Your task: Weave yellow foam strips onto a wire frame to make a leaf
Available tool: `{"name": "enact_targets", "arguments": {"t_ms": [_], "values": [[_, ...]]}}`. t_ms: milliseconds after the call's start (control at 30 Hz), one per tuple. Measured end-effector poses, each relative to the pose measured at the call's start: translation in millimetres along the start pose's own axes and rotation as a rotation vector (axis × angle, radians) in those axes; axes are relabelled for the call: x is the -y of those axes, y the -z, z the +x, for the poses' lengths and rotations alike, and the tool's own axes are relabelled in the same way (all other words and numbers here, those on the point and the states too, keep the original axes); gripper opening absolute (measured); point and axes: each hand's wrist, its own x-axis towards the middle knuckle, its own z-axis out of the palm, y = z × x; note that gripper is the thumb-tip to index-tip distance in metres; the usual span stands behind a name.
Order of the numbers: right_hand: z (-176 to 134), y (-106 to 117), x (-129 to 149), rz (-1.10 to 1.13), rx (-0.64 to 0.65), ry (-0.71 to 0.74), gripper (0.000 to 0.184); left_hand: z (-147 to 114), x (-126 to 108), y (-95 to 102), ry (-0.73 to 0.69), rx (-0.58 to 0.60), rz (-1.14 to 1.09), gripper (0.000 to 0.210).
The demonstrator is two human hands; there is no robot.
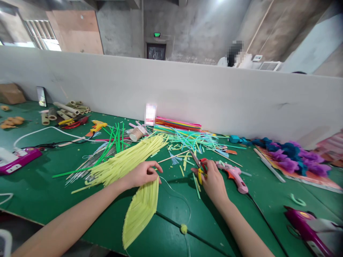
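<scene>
Near the middle, my left hand (146, 174) pinches the upper tip of a yellow-green leaf (142, 212) made of pipe cleaners laid side by side. A dark green stem (171, 223) runs from the leaf toward the lower right, with a small fuzzy yellow ball (183, 228) on it. A thin white thread (178, 192) loops from near my left fingers down to the stem. My right hand (213, 182) is closed round scissors (198, 164) with red and yellow handles, their blades pointing up and away. Beside my left wrist lies a pile of yellow pipe cleaners (134, 153).
A pink glue gun (234, 175) lies right of my right hand, its cord running forward. Turquoise pipe cleaners (187, 137) and cut scraps lie behind. Purple and blue fuzzy pieces (291, 155) sit at right. Power strips (20, 160) stand at both sides; a white partition (171, 85) borders the table.
</scene>
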Motion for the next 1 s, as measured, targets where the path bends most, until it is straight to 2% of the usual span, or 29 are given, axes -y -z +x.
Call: {"name": "enact_targets", "arguments": {"t_ms": [233, 333, 433, 533, 667, 733, 833, 933, 1000], "values": [[0.2, 0.0, 0.5, -0.001, 0.001, -0.011, 0.021, 0.5, -1.0, -1.5, -0.028, -0.041, -0.022, 0.021], [0.4, 0.7, 1.4, 0.014, 0.016, -0.025, 0.02, -0.3, -2.8, -1.2, -0.022, -0.094, -0.036, 0.022], [1.2, 3.1, 0.1, 0.03, 0.003, -0.039, 0.016, -0.1, -3.4, 1.2, 0.027, -0.193, -0.124, 0.027], [2.4, 9.1, -2.2, 0.021, -0.07, -0.054, 0.013, 4.0, 0.4, 7.1, 0.055, -0.327, -0.332, 0.033], [2.2, 20.5, 0.2, 0.058, -0.19, -0.091, 0.013, 13.0, 11.4, 20.3, -0.031, -0.532, -0.581, 0.035], [0.8, 24.5, 4.8, 0.082, -0.208, -0.063, 0.014, 16.1, 16.4, 26.0, -0.036, -0.522, -0.637, 0.039], [-1.8, 25.4, 14.0, 0.076, -0.155, 0.017, 0.015, 17.2, 19.9, 26.6, -0.001, -0.401, -0.667, 0.042], [-3.7, 20.8, 21.9, 0.059, -0.045, 0.044, 0.013, 14.9, 18.3, 16.7, -0.011, -0.264, -0.647, 0.05], [-4.4, 16.5, 23.9, 0.065, 0.024, 0.029, 0.013, 12.6, 15.5, 8.8, -0.021, -0.225, -0.642, 0.048]]}}
